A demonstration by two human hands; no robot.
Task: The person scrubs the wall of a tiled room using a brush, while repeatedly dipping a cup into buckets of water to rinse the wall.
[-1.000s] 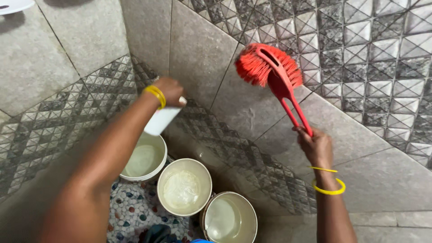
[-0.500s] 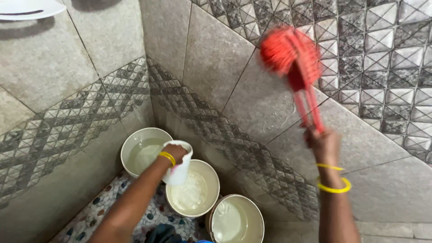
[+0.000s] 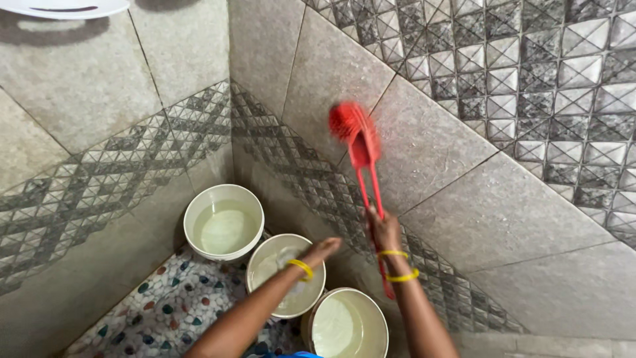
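Gripping red brush (image 3: 354,136), lower now: right hand (image 3: 384,231) | left hand (image 3: 322,250) lowered, cup gone, fingers loose

Right hand (image 3: 384,232) holds red brush (image 3: 352,129) against tiled wall (image 3: 450,139) above buckets (image 3: 224,222).

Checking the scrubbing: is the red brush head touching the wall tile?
Cannot tell. In the head view the brush head is motion-blurred in front of the wall tile; no contact or gap shows.

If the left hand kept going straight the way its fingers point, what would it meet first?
Probably the tiled wall behind the middle bucket; the left hand points up-right over its rim, just short of the right hand, though depth is unclear.
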